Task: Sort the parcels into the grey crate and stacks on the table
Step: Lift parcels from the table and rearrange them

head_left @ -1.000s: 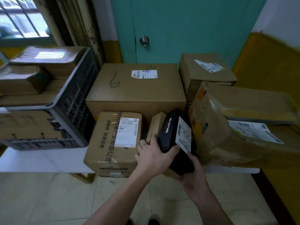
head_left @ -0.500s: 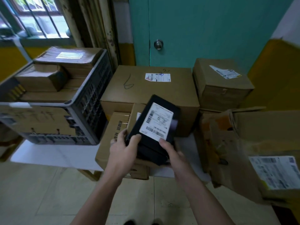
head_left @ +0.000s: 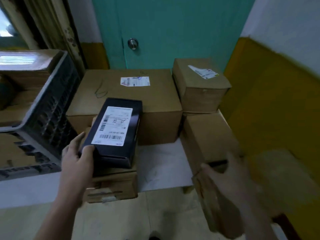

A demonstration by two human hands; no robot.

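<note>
**Black parcel held over a front carton**

Head view: the left hand (head_left: 76, 158) grips the black parcel (head_left: 114, 132) at its near corner, thumb curled onto the top beside the white label (head_left: 113, 125). The parcel lies label-up over a small brown carton (head_left: 112, 186) at the front edge of the table (head_left: 162, 163), just right of the grey crate (head_left: 46, 115). The right hand (head_left: 228, 179) is blurred against a brown box (head_left: 207, 135); its grip cannot be told.
</note>
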